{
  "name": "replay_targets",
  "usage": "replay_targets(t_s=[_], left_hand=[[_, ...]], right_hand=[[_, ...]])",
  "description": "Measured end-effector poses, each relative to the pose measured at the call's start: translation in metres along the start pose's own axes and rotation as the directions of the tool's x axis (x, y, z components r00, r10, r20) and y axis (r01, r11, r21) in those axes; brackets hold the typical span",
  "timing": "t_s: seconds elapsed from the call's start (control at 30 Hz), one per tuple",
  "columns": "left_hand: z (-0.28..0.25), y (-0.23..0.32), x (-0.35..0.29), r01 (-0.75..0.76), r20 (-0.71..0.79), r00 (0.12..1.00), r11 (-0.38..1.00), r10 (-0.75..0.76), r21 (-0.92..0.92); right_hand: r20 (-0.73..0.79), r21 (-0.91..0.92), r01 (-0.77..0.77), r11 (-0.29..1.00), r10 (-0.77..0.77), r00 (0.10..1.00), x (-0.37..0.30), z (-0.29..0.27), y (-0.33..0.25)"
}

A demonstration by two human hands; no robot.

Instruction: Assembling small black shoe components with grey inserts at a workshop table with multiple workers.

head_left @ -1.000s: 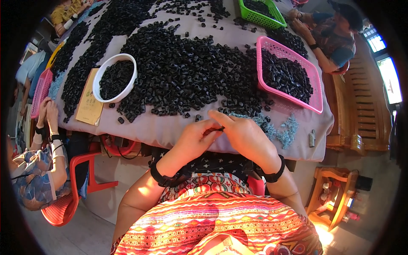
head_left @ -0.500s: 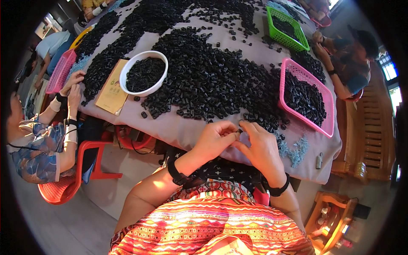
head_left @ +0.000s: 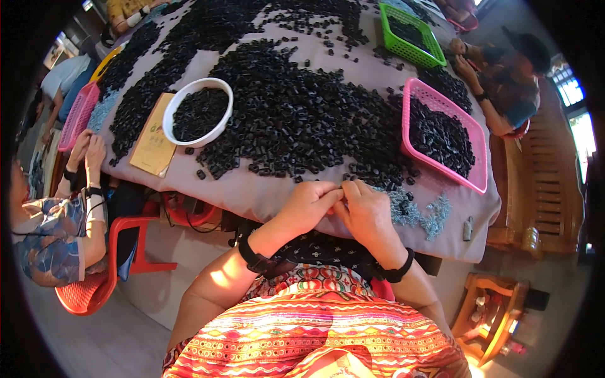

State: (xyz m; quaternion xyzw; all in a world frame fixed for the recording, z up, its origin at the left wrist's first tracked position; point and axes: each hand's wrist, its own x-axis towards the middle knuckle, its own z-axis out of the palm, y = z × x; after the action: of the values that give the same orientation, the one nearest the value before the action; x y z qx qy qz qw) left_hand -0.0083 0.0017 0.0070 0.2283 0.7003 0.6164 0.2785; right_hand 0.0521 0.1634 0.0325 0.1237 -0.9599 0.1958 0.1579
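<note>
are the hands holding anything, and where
Both hands, left hand and right hand, pinch together at the fingertips at the table edge; anything between them is hidden.

Two pink baskets: one (head_left: 441, 135) at right holding black pieces, one (head_left: 77, 116) at far left edge. One green basket (head_left: 409, 28) at top. One white bowl (head_left: 197, 112) of black pieces. One tan booklet (head_left: 153, 137) beside it. One red plastic chair (head_left: 101, 277). One small grey heap of screws (head_left: 419, 213). Black cylindrical pieces (head_left: 296, 107) on the cloth: too many to count. Two hands at the near edge, left hand (head_left: 310, 203) and right hand (head_left: 364, 211). Black wristbands: two.
</note>
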Motion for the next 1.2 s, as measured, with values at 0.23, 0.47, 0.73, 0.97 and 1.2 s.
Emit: replay_targets(t_s=[0.23, 0.47, 0.73, 0.97, 1.2], left_hand=[[0.001, -0.008, 0.002, 0.064, 0.036, 0.998, 0.993, -0.061, -0.102], [-0.001, -0.001, -0.003, 0.077, -0.031, 0.996, 0.971, -0.086, -0.226], [0.002, -0.007, -0.006, 0.034, -0.052, 0.998, 0.999, -0.036, -0.026], [0.012, 0.005, 0.009, -0.209, -0.046, 0.954, 0.766, 0.297, 0.608], [0.002, 0.003, 0.000, -0.139, -0.050, 0.968, 0.694, 0.245, 0.706]], right_hand=[[0.021, 0.165, -0.149, 0.975, 0.147, 0.989, 0.000, -0.016, 0.018], [-0.277, 0.045, -0.437, 0.898, 0.431, 0.858, 0.027, -0.088, 0.097], [-0.239, 0.120, -0.202, 0.972, 0.226, 0.944, 0.002, -0.062, 0.061], [-0.002, 0.107, -0.162, 0.981, 0.163, 0.987, -0.019, -0.016, 0.027], [-0.059, 0.146, -0.160, 0.976, 0.170, 0.984, -0.022, -0.025, 0.034]])
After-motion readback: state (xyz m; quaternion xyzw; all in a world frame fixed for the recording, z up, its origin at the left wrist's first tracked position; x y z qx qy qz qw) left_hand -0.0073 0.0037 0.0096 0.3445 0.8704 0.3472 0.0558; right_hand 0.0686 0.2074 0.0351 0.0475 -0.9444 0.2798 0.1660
